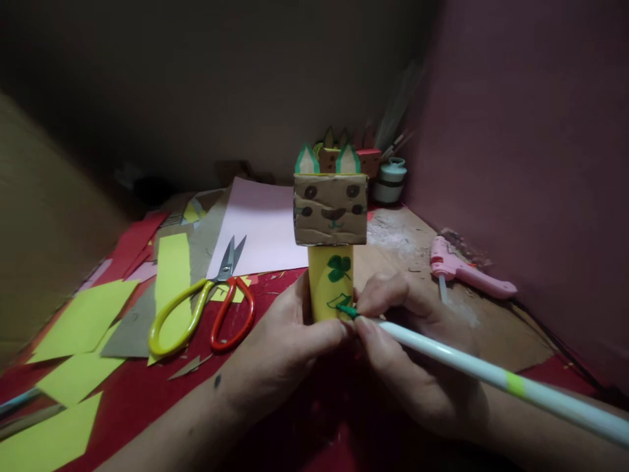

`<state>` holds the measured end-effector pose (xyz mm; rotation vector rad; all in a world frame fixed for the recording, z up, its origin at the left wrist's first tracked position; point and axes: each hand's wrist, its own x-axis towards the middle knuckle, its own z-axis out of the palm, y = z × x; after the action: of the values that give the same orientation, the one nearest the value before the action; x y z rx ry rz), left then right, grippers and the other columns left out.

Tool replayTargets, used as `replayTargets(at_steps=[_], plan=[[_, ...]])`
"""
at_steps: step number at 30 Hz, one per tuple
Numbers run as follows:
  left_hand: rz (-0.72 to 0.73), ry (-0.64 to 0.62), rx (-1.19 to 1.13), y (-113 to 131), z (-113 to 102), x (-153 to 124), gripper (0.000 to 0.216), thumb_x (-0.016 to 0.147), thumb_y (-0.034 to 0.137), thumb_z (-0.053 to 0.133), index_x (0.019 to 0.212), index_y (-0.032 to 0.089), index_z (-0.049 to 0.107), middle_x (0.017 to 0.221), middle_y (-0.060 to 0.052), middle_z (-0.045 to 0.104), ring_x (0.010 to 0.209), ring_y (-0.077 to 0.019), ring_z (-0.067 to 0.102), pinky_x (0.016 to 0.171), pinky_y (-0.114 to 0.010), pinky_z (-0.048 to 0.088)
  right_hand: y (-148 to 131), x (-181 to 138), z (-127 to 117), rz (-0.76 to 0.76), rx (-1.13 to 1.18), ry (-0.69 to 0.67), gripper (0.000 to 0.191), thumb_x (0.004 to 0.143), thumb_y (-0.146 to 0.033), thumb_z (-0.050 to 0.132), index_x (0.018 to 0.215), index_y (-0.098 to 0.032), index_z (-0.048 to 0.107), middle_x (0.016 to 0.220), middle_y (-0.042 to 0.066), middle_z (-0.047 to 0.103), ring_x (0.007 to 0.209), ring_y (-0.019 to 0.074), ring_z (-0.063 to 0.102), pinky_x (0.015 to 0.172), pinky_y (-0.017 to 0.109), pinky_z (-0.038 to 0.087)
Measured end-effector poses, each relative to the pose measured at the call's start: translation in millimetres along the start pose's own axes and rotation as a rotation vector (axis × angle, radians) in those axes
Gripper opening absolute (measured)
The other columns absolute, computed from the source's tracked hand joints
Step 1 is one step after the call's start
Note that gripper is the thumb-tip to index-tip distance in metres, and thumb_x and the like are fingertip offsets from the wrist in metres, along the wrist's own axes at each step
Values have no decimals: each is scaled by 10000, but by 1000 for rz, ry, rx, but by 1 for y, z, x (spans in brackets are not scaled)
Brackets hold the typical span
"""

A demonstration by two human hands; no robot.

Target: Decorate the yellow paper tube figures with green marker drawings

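Holding a cardboard toy (pixel 330 233) upright at the centre of the view, with the left hand (pixel 289 337) wrapped round the bottom of its yellow tube. Pinching a white pen (pixel 457 357) between thumb and fingers of the right hand (pixel 425 373), pointing its green tip between 9 and 10 o'clock and touching an outlined green shape below a green clover.

Counting hours from the toy: seeing scissors (pixel 211 298) near 9, with blades parted and pointing towards 1; a pale pink sheet (pixel 260 223) at 10; yellow paper pieces (pixel 86 321) farther out towards 8; a pink glue gun (pixel 464 270) at 3; a lidded jar (pixel 390 177) between 1 and 2; similar eared toys (pixel 329 159), partly hidden, at 12.
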<state>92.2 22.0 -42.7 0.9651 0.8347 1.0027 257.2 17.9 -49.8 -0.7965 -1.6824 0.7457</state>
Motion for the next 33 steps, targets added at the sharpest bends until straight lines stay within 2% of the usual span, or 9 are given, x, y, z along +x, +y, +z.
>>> replayTargets(at_steps=[10,20,26,29,33], plan=[[-1,17,17,1,1,-1,287,753,75,766,1002,196,692,920,-7,689,882,-174,640,757,-254,525,2,-2,-1,11,35,-29,125,900,-156,601,880,-263,540,710,-47,534,596,132,512,531,283,427],[-2,-48,-74,1,2,1,352,705,-8,737,994,190,706,866,-2,721,812,-166,669,755,-264,547,1,-1,-1,52,34,24,139,895,-151,582,849,-270,526,714,-37,579,532,142,571,456,275,420],[10,-16,-34,1,2,0,361,714,27,764,1028,197,714,925,-6,724,868,-176,670,756,-251,540,2,1,-1,3,25,9,139,887,-139,586,867,-268,537,740,-31,586,606,145,575,528,285,462],[6,17,22,1,1,-1,316,745,66,779,1023,201,712,909,2,710,859,-175,661,729,-243,532,0,2,-1,-16,16,-12,141,877,-133,589,871,-264,539,710,-44,554,600,134,537,529,272,442],[9,11,42,-1,-1,-1,320,770,87,780,1055,215,713,957,-2,721,912,-181,658,790,-258,540,-2,2,-1,6,43,-51,152,874,-121,587,868,-262,529,708,-49,542,591,124,513,522,262,420]])
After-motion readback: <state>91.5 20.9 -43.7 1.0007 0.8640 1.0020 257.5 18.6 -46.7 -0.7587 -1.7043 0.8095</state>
